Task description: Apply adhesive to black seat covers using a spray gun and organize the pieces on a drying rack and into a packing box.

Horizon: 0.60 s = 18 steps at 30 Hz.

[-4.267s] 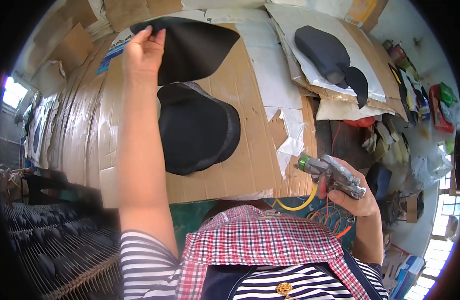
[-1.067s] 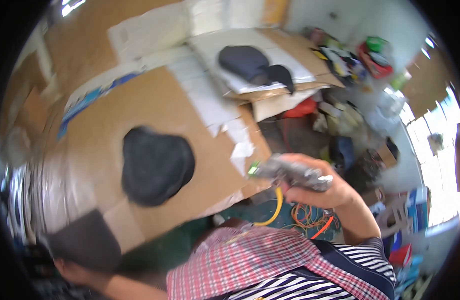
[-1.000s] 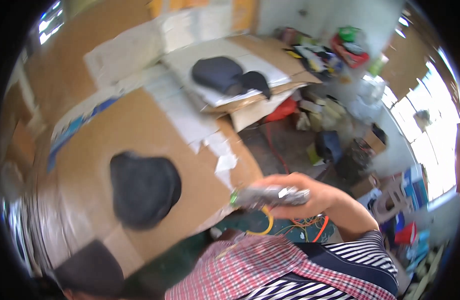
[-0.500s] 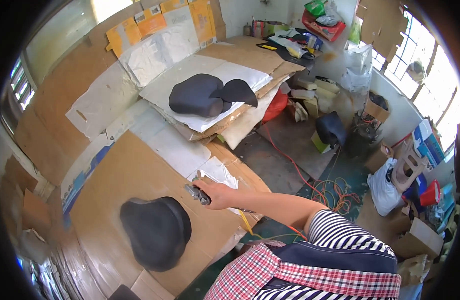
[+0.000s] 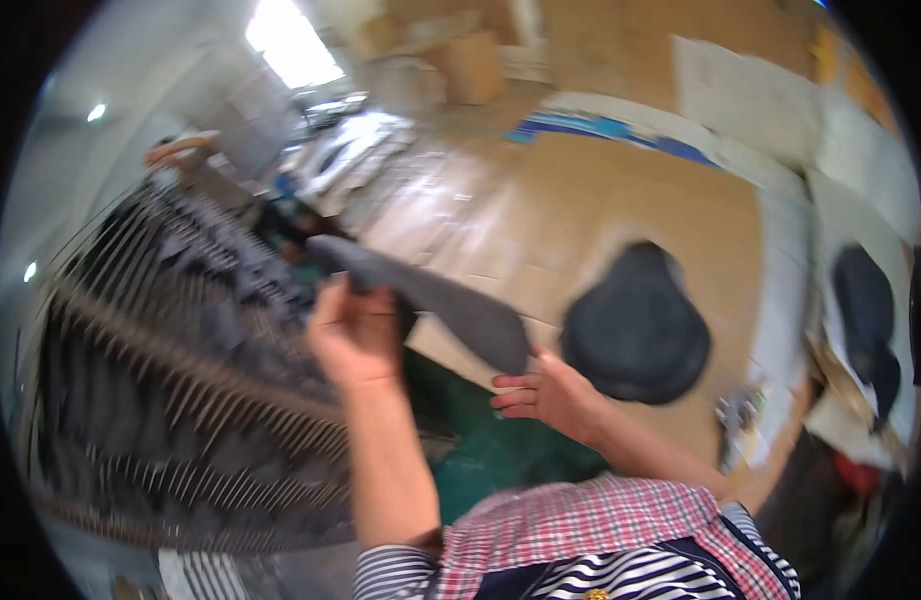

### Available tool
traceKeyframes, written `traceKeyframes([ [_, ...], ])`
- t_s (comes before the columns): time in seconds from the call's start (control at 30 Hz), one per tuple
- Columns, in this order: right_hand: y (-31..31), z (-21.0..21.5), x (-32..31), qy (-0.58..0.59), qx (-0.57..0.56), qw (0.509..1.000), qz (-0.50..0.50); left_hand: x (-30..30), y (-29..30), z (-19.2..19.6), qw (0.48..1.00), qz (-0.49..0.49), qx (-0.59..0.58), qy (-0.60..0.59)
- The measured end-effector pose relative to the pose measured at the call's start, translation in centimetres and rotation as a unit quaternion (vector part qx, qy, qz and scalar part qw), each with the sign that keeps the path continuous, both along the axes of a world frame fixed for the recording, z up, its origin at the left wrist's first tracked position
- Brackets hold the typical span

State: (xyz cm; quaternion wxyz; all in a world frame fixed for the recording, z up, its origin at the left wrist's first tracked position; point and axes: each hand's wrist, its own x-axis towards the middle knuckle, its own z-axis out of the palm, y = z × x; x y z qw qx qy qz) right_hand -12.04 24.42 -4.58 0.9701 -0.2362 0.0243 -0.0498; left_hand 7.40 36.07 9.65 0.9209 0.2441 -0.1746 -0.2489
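Note:
Between my hands hangs a thin, curved dark grey pad [image 5: 451, 305], seen nearly edge-on and blurred by motion. My left hand [image 5: 356, 335] grips its left part, and my right hand [image 5: 561, 395] has its fingers and thumb at the right end. Right of the pad, a black saddle-shaped cushion [image 5: 636, 325] lies on a brown cardboard sheet [image 5: 601, 210]. A blurred silvery metal tool [image 5: 741, 412] rests by the sheet's right edge, beyond my right forearm.
On the left stands a large rack [image 5: 211, 350] of thin rods with several dark pieces on it. Beyond the rack shows another person's arm [image 5: 186, 148]. More black cushions [image 5: 866, 300] lie at the far right. Green floor [image 5: 481, 450] shows below the pad.
My view has swung left to the rack. My right hand has let go of the spray gun it held. Both hands now hold a dark pad.

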Motion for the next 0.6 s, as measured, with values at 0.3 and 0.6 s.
traceKeyframes([
  [0.3,1.4,17.7,9.6,-0.120,-0.092,0.943,-0.297,-0.3,11.9,11.3,0.982,0.064,0.018,-0.179],
  [0.6,1.1,41.7,18.9,-0.349,-0.308,0.799,-0.380,5.3,17.8,31.1,0.899,0.181,0.066,-0.395],
])
